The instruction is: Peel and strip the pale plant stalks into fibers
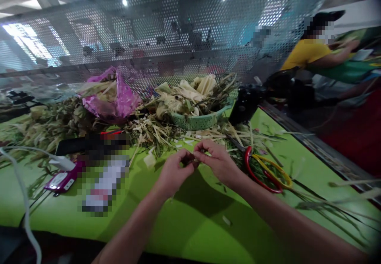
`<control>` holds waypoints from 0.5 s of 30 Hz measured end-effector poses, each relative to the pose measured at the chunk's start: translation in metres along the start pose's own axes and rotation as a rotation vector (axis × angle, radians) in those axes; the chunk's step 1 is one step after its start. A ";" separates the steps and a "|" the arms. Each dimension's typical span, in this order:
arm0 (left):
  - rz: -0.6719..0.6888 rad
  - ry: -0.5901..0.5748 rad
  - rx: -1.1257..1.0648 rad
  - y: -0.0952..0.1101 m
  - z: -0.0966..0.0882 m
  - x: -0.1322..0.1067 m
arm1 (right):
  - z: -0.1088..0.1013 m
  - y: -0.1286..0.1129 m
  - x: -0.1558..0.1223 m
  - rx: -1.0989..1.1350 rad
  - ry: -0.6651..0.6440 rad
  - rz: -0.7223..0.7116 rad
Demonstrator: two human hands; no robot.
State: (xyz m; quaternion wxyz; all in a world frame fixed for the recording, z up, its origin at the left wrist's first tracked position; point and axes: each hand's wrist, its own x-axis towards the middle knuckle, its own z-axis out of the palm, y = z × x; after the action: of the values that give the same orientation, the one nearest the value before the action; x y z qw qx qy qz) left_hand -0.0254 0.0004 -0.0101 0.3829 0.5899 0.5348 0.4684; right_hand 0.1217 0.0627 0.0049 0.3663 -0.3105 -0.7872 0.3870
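Note:
My left hand (176, 169) and my right hand (216, 161) meet above the middle of the green table (202, 224). Both are closed, with thumbs and fingers pinched together at the same spot. Whatever they hold is too small and too hidden to name. Just right of my right hand lie scissors with red handles (248, 164), and a yellow loop (278, 170) rests beside them. Beyond the hands is a pile of dried plant strips (151, 133). A pale, blocky scrap (149, 160) sits left of my left hand.
Behind stand a green basket (195, 122) of dried husks and a pink plastic bag (104, 107). A black cylinder (245, 103) is at the right. A purple power strip (64, 180) with a white cable lies left. A person in yellow (309, 53) sits beyond a perforated metal screen (166, 37).

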 end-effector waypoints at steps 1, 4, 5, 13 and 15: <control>0.000 -0.009 -0.017 0.000 0.000 0.000 | 0.002 0.001 -0.001 0.050 0.010 0.026; 0.002 -0.033 -0.055 0.001 0.000 -0.001 | 0.005 0.002 -0.002 0.146 0.043 0.079; 0.005 -0.039 -0.063 0.001 0.000 -0.001 | 0.006 0.002 -0.003 0.167 0.052 0.091; -0.019 -0.072 -0.170 -0.001 -0.003 -0.001 | 0.008 -0.003 -0.003 0.265 0.082 0.157; -0.062 -0.049 -0.279 -0.002 -0.002 -0.001 | 0.004 -0.005 0.000 0.287 0.080 0.170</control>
State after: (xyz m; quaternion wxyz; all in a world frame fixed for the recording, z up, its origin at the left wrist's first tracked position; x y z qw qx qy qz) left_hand -0.0282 0.0000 -0.0112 0.4882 0.5255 0.4729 0.5118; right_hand 0.1177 0.0586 0.0076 0.4036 -0.3357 -0.6795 0.5125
